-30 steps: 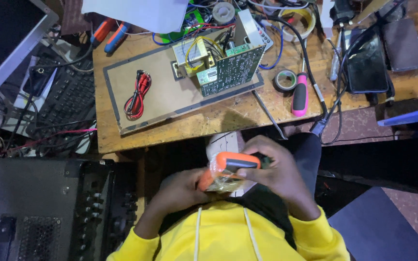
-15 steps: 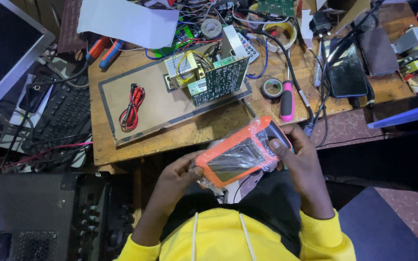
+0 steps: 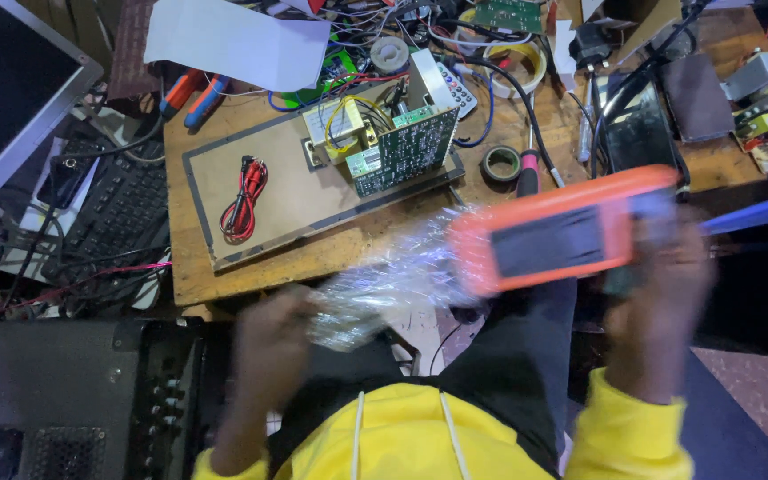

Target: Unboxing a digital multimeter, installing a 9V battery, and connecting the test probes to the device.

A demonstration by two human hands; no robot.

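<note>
— Meter (image 3: 562, 233): we've got it in the right hand (image 3: 660, 311), fingers closed round its right end, held over our lap just in front of the table (image 3: 313, 258).

— And the left hand (image 3: 268, 347)?

— Pinched shut on the clear wrap (image 3: 384, 289), which stretches from that hand to the meter's left end. Both are blurred, so we can't read the finger positions finely.

— How do we think the meter handles?

— A stiff rectangular body in an orange, rubbery-looking shell with a dark screen in the middle. We'd judge it fairly light and grippy; best held by the shell's edges, off the screen. The wrap is thin, crinkly and glossy, so it'll likely cling and tear rather than slide.

— Further out?

— On the wooden table, a flat brown board (image 3: 286, 196) carries coiled red and black leads (image 3: 244, 188), a green circuit board (image 3: 402, 151) standing upright and a small yellow-wound transformer (image 3: 348, 129). A tape roll (image 3: 500, 163) sits nearby, a black keyboard (image 3: 108, 209) lies left of the table.
</note>
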